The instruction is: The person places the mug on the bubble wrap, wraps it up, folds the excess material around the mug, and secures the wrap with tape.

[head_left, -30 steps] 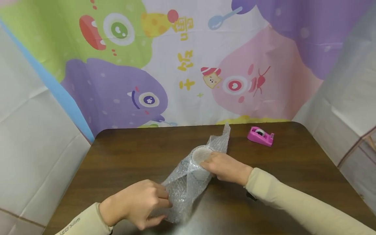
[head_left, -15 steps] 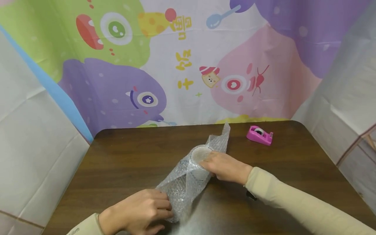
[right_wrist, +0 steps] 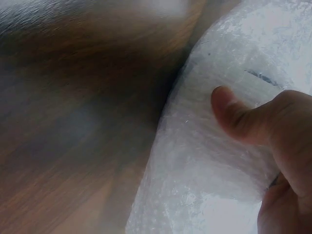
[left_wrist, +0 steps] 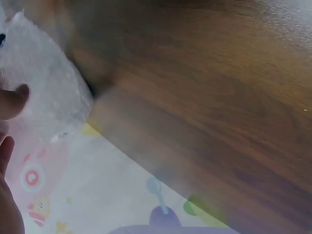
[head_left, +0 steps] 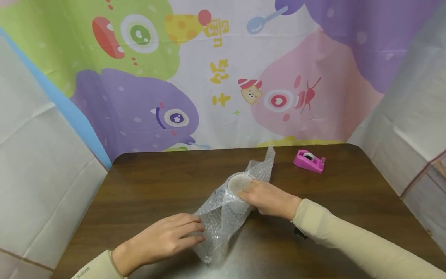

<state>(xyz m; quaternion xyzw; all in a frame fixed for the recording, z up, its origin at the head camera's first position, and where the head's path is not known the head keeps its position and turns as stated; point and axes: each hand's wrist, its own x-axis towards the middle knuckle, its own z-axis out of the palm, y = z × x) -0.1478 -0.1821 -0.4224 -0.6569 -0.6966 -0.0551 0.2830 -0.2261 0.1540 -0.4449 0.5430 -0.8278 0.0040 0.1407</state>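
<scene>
A white cup [head_left: 237, 184] stands wrapped in clear bubble wrap [head_left: 213, 228] near the middle of the table, its round mouth facing up. My right hand [head_left: 269, 199] grips its near right side at the rim; in the right wrist view the thumb [right_wrist: 239, 119] presses on the bubble wrap over the wall. My left hand [head_left: 162, 237] is at the left edge of the loose near end of the wrap, fingers extended and apart from the thumb. In the left wrist view, the wrap [left_wrist: 44, 73] shows behind parted left fingers [left_wrist: 9, 102]. The cup's lower part is veiled by the wrap.
A pink tape dispenser [head_left: 309, 161] sits at the back right of the brown wooden table [head_left: 146, 186]. A cartoon-printed curtain [head_left: 223, 128] hangs right behind the table's far edge. Pale sheets flank both sides.
My left hand shifted toward me with the wrap's left edge, then moved back up, its fingers straightening. The right hand and the cup have stayed in place.
</scene>
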